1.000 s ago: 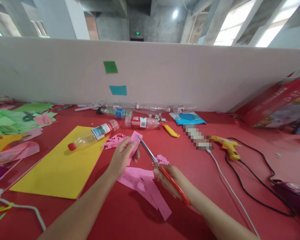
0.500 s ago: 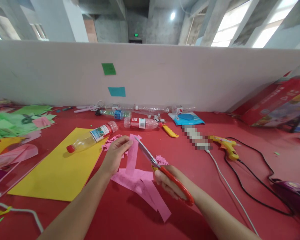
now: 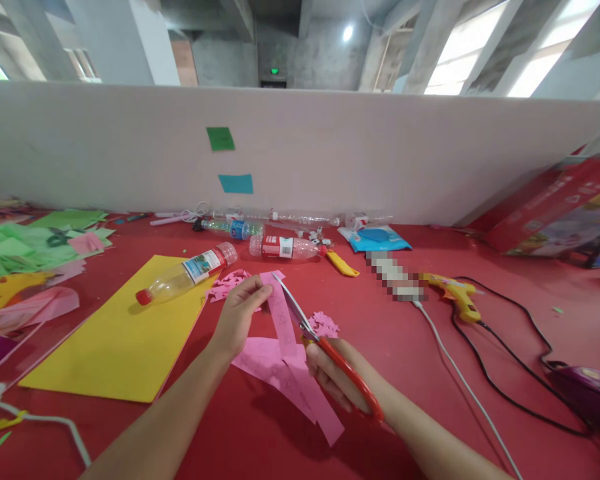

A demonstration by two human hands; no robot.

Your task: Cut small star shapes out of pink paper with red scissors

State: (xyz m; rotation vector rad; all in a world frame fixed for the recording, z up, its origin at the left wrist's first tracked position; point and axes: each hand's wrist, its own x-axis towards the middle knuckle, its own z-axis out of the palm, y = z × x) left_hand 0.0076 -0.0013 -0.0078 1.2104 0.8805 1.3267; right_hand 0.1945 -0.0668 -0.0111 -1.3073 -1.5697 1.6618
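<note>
My left hand (image 3: pixel 243 310) pinches the top of a pink paper strip (image 3: pixel 283 320), which hangs down and has faint drawn outlines on it. In my right hand (image 3: pixel 337 373) is a pair of scissors (image 3: pixel 347 370) with red handles, its blades pointing up and left at the strip's top end. Below the strip, more pink paper (image 3: pixel 273 367) lies on the red table. Small pink cut pieces form one pile (image 3: pixel 227 283) behind my left hand and another pile (image 3: pixel 324 325) just beyond the scissors.
A clear bottle (image 3: pixel 187 273) lies across yellow sheet (image 3: pixel 115 333) at left. Several more bottles line the white partition (image 3: pixel 330 153). To the right are a yellow glue gun (image 3: pixel 455 293), its black cord, a power strip's white cable (image 3: pixel 450 363) and a yellow cutter (image 3: pixel 343 263).
The pink strip has swung so its lower end lies further right, and its drawn outlines now show. The scissors have shifted slightly and stay at its top end.
</note>
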